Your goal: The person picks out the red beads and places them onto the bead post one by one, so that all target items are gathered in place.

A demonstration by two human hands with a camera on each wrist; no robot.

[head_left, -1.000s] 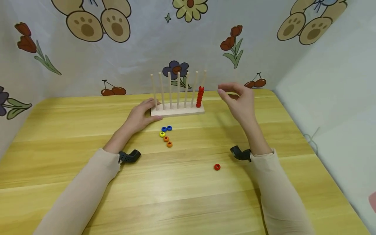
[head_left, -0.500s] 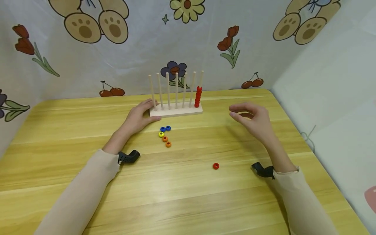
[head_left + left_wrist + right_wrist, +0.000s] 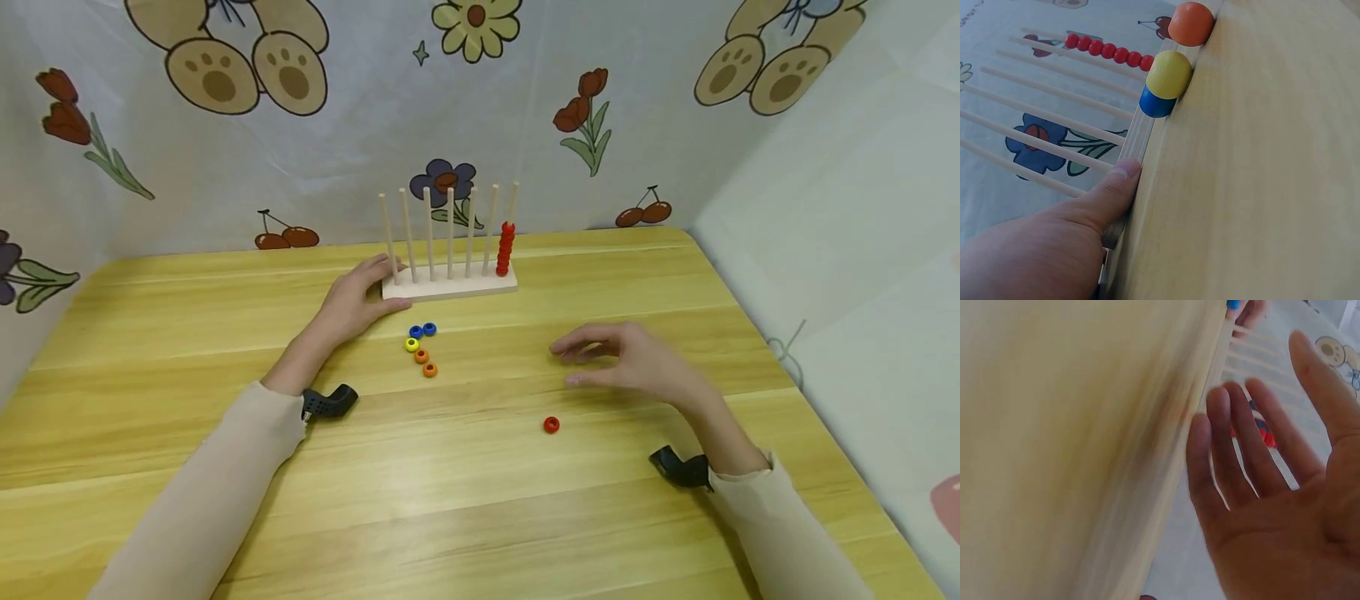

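Note:
A wooden bead rack (image 3: 450, 287) with several upright pegs stands at the back of the table. Red beads (image 3: 505, 250) are stacked on its rightmost peg. My left hand (image 3: 354, 302) grips the left end of the base, thumb along the front edge (image 3: 1119, 178) and fingers behind, partly hidden. My right hand (image 3: 637, 362) hovers over the table with thumb and fingers apart, holding nothing. Just below and left of it lies a loose red bead (image 3: 551, 425). The right wrist view shows the fingers (image 3: 1260, 444) spread and slightly bent.
In front of the rack lie two blue beads (image 3: 429, 329), a yellow bead (image 3: 412, 343) and two orange beads (image 3: 430, 369). Behind the table (image 3: 420, 517) hangs a patterned cloth (image 3: 360, 125). A white wall (image 3: 847, 250) borders the right side.
My right hand has moved away from the rack, down toward the loose red bead, and its fingers have spread. My left hand stays on the rack's base.

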